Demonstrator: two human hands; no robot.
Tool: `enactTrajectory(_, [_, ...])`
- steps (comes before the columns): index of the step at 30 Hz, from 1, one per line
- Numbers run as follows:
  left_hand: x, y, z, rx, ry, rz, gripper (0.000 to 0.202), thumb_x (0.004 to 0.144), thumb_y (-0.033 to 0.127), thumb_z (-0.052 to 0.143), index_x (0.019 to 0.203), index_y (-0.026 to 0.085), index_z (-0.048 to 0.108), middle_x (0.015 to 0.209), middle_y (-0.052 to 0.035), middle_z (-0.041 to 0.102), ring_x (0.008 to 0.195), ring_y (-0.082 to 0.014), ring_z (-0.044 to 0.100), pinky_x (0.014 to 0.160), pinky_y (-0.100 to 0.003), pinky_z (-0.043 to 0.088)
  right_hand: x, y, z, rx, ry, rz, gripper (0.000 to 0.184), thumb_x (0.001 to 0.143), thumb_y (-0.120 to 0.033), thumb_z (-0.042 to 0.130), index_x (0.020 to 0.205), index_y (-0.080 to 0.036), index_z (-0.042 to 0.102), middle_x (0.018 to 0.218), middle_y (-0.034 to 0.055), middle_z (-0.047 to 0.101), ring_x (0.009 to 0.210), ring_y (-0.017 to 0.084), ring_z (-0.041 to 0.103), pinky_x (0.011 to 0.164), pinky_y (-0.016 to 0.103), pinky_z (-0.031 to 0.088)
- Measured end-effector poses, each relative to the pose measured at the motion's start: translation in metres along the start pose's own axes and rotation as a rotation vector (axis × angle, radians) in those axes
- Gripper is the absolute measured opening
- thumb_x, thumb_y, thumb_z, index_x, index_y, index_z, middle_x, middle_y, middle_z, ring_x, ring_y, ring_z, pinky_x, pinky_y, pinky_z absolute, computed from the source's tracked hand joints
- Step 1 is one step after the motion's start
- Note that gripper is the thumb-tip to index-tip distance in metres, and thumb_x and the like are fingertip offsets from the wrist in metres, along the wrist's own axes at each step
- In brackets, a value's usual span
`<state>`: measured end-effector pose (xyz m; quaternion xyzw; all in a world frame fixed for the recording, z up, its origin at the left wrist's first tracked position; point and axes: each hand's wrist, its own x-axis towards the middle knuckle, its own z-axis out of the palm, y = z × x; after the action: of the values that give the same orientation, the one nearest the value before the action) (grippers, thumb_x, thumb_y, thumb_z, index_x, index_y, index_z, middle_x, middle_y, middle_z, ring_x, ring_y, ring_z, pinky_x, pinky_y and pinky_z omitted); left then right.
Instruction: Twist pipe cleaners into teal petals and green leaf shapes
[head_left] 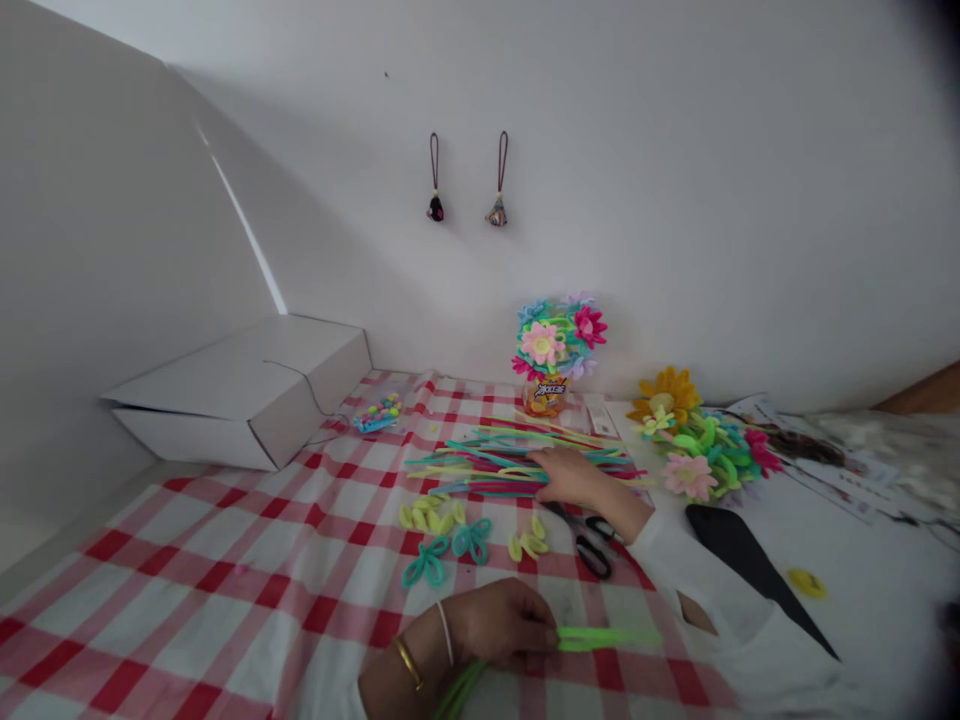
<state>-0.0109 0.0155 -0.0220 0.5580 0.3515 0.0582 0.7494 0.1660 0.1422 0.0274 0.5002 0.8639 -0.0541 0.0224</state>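
Note:
My left hand (510,625), with a white and a gold bangle at the wrist, is closed on several bright green pipe cleaners (607,638); their ends stick out on both sides. My right hand (566,475) reaches onto a loose pile of coloured pipe cleaners (472,465), thumb and fingers apart over its right end. Below the pile lie teal looped petal shapes (425,563) and yellow looped petal pieces (529,543). Scissors with black handles (592,555) rest just below my right hand, blades partly hidden beside it.
A jar (546,393) of pipe-cleaner flowers stands by the wall. More fuzzy flowers (690,450) lie right, near a flat black object (731,540) and a yellow ring-shaped roll (806,582). A white box (247,380) and a small tray of beads (379,412) are left on the checked cloth (217,560).

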Motion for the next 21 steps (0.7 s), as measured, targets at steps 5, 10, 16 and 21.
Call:
enactTrajectory(5, [-0.001, -0.001, 0.000, -0.001, -0.002, 0.018, 0.041, 0.060, 0.054, 0.066, 0.063, 0.014, 0.058, 0.045, 0.0061, 0.046, 0.036, -0.0048, 0.035, 0.036, -0.020, 0.024, 0.016, 0.004, -0.002, -0.010, -0.028, -0.020, 0.044, 0.064, -0.024, 0.064, 0.107, -0.017, 0.063, 0.104, 0.0122, 0.067, 0.092, 0.028, 0.061, 0.078, 0.032, 0.043])
enactTrajectory(10, [-0.003, 0.000, -0.003, -0.182, -0.004, 0.088, 0.034, 0.065, 0.044, 0.067, 0.069, 0.011, 0.063, 0.049, 0.0031, 0.052, 0.033, -0.0042, 0.037, 0.032, -0.019, 0.022, 0.030, 0.008, -0.001, -0.009, 0.053, 0.059, 0.031, 0.072, -0.017, 0.055, 0.101, -0.012, 0.064, 0.104, 0.0181, 0.065, 0.099, 0.032, 0.057, 0.085, 0.038, 0.039])
enactTrajectory(16, [-0.005, 0.008, -0.010, -0.491, -0.003, 0.201, 0.031, 0.066, 0.036, 0.067, 0.077, 0.007, 0.063, 0.057, -0.0050, 0.063, 0.036, -0.0104, 0.052, 0.033, -0.020, 0.036, 0.033, 0.009, 0.005, 0.126, 0.179, 0.114, 0.036, 0.075, -0.015, 0.054, 0.110, -0.007, 0.058, 0.115, 0.0215, 0.058, 0.111, 0.032, 0.050, 0.094, 0.041, 0.034])
enactTrajectory(21, [-0.007, 0.011, -0.011, -0.576, 0.018, 0.269, 0.027, 0.069, 0.033, 0.067, 0.076, 0.008, 0.061, 0.058, -0.0052, 0.063, 0.036, -0.0109, 0.054, 0.031, -0.018, 0.035, 0.003, 0.014, 0.000, 0.354, 0.221, 0.104, 0.036, 0.080, -0.017, 0.048, 0.115, -0.011, 0.055, 0.118, 0.0159, 0.058, 0.108, 0.025, 0.052, 0.092, 0.037, 0.038])
